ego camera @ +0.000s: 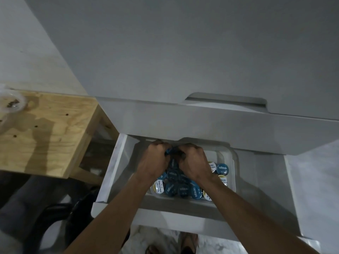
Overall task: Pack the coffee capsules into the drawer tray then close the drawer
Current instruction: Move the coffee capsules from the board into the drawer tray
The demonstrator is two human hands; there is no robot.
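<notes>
A white drawer (117, 162) stands pulled out below the cabinet. Inside it sits a clear plastic tray (231, 162) holding several coffee capsules (183, 187) with blue or white-and-gold lids. Both hands reach into the back of the tray, side by side. My left hand (156, 158) has its fingers curled round a blue capsule. My right hand (194, 162) also curls its fingers round dark capsules at the same spot. The capsules under the hands are mostly hidden.
A grey cabinet front (183, 52) with a closed upper drawer (220, 123) overhangs the open one. A plywood table (45, 132) stands to the left with a clear plastic cup (11, 103) on it. A dark chair (60, 217) and my sandalled feet (187, 242) are below.
</notes>
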